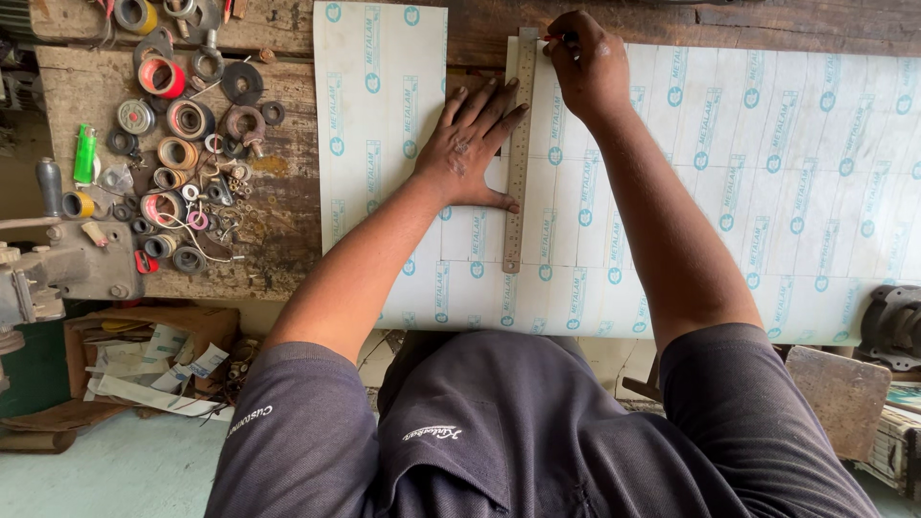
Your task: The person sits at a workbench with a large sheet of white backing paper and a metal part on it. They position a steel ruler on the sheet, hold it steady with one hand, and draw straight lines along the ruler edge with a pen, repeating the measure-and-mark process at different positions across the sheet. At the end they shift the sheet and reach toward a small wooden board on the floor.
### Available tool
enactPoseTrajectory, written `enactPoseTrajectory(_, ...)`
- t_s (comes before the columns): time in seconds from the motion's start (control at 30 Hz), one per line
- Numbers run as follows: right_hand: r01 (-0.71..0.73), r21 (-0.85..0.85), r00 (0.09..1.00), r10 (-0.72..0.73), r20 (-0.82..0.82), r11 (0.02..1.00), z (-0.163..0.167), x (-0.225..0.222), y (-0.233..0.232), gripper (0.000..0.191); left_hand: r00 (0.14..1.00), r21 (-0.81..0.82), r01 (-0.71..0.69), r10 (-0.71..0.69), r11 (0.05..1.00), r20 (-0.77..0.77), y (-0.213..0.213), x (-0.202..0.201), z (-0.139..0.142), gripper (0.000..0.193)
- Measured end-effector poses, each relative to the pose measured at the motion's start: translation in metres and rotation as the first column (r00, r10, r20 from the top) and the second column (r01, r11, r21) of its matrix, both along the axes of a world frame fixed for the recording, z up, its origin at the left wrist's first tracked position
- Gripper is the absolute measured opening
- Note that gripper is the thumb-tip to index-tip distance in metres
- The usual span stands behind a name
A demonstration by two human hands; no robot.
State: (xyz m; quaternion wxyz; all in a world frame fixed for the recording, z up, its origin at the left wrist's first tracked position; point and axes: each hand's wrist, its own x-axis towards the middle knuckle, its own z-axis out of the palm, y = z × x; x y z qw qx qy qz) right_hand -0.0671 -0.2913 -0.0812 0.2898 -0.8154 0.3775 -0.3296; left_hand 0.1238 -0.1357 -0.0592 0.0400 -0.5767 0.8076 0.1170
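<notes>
A white sheet point(767, 173) with a blue printed film lies across a worn wooden bench point(278, 221). A long metal ruler point(517, 163) lies on it, running from the far edge toward me. My left hand point(472, 144) lies flat with spread fingers, pressing the ruler and the sheet. At the ruler's far end my right hand point(585, 62) is closed around a thin red-tipped marking tool, its tip at the ruler's right edge. A narrower strip of the same sheet point(379, 105) lies to the left.
Several tape rolls, washers and rings point(182, 144) clutter the bench's left part, with a green lighter point(85, 153). A grey metal vise point(58, 269) sits at the left edge. A cardboard box of papers point(153, 355) is on the floor, and a wooden block point(839, 393) stands at the right.
</notes>
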Motion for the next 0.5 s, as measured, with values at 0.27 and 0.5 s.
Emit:
enactPoseTrajectory(0.27,0.006,-0.08,0.994,-0.015,-0.11,0.997,0.004,0.0028,0.0004,0.012,1.0,0.023,-0.009,0.009,1.0,-0.019,-0.0003,0.0006,-0.0006,0.152)
enactPoseTrajectory(0.5,0.009,-0.137,0.984,-0.033,-0.177,0.991,0.0064,0.0048,0.0024,0.007,1.0,-0.013,0.003,-0.003,1.0,0.014,0.0011,-0.0001,-0.006,0.153)
